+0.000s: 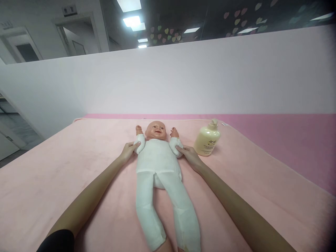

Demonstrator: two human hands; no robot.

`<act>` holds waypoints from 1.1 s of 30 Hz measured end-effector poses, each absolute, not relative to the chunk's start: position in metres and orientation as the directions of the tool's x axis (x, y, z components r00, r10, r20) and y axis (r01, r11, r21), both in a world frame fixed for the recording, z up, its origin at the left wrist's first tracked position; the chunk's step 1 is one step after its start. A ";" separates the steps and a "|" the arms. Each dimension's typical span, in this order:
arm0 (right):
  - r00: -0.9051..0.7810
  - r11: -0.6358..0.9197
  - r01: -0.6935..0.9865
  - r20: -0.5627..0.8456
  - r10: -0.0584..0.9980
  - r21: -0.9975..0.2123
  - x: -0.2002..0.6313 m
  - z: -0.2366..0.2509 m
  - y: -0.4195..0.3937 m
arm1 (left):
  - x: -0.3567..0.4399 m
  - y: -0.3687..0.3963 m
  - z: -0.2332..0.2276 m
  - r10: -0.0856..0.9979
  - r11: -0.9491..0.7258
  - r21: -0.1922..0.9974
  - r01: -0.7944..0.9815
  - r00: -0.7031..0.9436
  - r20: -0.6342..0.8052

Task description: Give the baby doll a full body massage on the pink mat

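Observation:
A baby doll (159,157) with a white cloth body lies on its back, its head toward the far side and its legs toward me. Both its arms are bent upward beside the head. My left hand (129,150) is closed on the doll's arm at the left, around the elbow, thumb on top. At the right, my right hand (191,156) grips the other arm near the elbow in the same way. A pale yellow pump bottle (207,140) stands just beyond my right hand, apart from it. The doll's feet are cut off by the lower edge.
A pink blanket (78,168) covers the surface under the doll, with a darker pink mat (288,147) showing at the right and back. Behind rises a low white wall (183,80). Doors (78,38) and dark glass with heart stickers lie beyond it.

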State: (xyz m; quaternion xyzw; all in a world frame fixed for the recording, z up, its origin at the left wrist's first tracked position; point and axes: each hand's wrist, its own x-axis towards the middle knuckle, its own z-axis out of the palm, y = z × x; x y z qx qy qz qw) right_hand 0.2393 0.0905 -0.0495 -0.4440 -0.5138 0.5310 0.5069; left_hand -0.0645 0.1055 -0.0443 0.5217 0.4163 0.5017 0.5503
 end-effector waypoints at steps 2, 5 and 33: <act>-0.088 0.036 -0.086 0.044 0.995 -0.996 0.239 -0.050 0.090 | -0.064 0.105 -0.043 0.986 -0.048 0.992 -0.115 0.154 0.065; -0.083 0.034 -0.099 0.043 0.996 -0.994 0.240 -0.050 0.090 | -0.063 0.104 -0.042 0.987 -0.044 0.993 -0.113 0.151 0.061; -0.073 0.048 -0.065 0.053 0.996 -0.997 0.239 -0.049 0.090 | -0.063 0.105 -0.043 0.989 -0.027 0.994 -0.108 0.139 0.042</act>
